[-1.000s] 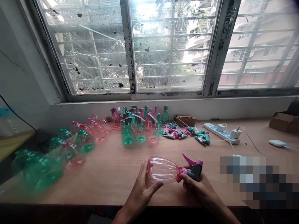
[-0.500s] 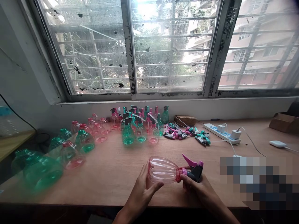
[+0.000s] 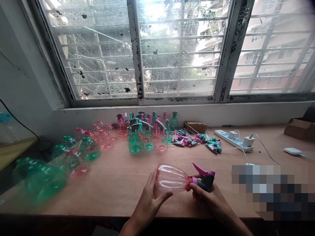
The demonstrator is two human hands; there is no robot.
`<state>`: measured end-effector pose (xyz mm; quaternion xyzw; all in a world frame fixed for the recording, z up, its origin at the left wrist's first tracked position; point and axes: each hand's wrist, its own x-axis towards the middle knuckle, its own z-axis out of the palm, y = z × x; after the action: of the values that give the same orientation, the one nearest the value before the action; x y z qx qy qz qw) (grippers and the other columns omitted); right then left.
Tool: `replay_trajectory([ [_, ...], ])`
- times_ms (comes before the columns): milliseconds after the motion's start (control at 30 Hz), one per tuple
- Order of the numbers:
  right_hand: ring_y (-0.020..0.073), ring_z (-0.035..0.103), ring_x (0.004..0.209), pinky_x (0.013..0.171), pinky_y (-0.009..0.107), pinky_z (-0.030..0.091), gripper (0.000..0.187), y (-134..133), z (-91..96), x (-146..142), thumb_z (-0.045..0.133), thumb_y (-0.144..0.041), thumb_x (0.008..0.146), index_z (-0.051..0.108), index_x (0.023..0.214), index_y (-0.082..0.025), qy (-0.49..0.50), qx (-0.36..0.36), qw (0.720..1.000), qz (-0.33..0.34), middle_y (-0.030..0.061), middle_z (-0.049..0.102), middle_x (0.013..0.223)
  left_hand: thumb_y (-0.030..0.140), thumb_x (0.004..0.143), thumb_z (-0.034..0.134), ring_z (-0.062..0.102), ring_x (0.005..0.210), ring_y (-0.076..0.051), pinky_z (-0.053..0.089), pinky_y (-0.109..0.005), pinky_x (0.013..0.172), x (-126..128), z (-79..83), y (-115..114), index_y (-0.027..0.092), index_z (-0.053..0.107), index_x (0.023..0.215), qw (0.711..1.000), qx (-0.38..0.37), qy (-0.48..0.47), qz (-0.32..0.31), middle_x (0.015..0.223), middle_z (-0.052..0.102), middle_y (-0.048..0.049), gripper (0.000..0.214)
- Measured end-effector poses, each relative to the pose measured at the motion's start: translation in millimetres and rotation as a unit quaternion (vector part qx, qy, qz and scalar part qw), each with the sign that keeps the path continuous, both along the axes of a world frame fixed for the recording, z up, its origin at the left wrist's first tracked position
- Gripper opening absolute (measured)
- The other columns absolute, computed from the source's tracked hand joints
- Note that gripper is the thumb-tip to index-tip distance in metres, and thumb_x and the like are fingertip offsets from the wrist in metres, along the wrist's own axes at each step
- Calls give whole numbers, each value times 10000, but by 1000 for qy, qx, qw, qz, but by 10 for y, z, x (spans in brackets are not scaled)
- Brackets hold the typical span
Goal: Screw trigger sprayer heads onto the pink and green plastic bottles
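Observation:
A clear pink spray bottle (image 3: 172, 178) lies sideways in the air above the table's front part, its base to the left. My left hand (image 3: 154, 195) is wrapped round the base end, thumb along the near side. At the neck, my right hand (image 3: 203, 193) pinches the pink collar of the black-and-pink spray head (image 3: 206, 180) between thumb and fingers. The head sits on the bottle's neck, with its pink trigger pointing up. Some fingers of both hands are hidden behind the bottle and the head.
Several green and pink bottles with spray heads (image 3: 135, 139) stand near the wall. Bottles without heads (image 3: 90, 149) fill the left side. Loose spray heads (image 3: 189, 139) lie in a pile beside a white power strip (image 3: 233, 141) with cables. A cardboard box (image 3: 300, 129) is far right.
Almost nothing differs. The bottle and spray head have shifted very slightly, and both hands keep their hold.

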<state>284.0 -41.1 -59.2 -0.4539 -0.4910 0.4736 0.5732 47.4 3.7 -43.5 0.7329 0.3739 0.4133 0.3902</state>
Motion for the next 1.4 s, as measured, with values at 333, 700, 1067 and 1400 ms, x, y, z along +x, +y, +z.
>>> replay_trajectory([
  [333, 152, 540, 501, 503, 268, 381, 447, 16, -61, 3, 757, -519, 814, 634, 1055, -163, 1, -1, 1000, 9, -18, 640, 539, 437, 878, 690, 395, 1434, -317, 271, -469, 1207, -10, 19, -5, 233, 301, 1544, 999, -32, -32, -22, 1547, 446, -118, 798],
  [700, 153, 546, 494, 502, 275, 384, 429, -6, -4, -5, 750, -516, 821, 646, 1036, -159, 5, -7, 1000, 1, -9, 654, 560, 385, 824, 755, 330, 1469, -317, 248, -473, 1219, -10, 10, -35, 256, 224, 1564, 999, -37, -24, -15, 1598, 357, -111, 920],
  [1067, 147, 539, 488, 495, 274, 394, 462, 10, -15, -2, 774, -515, 799, 674, 1038, -133, -3, -15, 1000, -13, 0, 662, 589, 353, 867, 717, 282, 1490, -293, 185, -474, 1234, -10, -47, -12, 316, 234, 1551, 1000, 8, 3, -4, 1615, 315, -79, 838],
  [1400, 145, 541, 492, 494, 273, 400, 428, 21, -17, 9, 771, -502, 802, 686, 991, -128, -22, -10, 999, -33, 15, 682, 640, 393, 875, 704, 300, 1475, -328, 223, -502, 1219, -10, -1, -10, 293, 315, 1532, 1000, 12, 4, -2, 1563, 385, -105, 770],
])
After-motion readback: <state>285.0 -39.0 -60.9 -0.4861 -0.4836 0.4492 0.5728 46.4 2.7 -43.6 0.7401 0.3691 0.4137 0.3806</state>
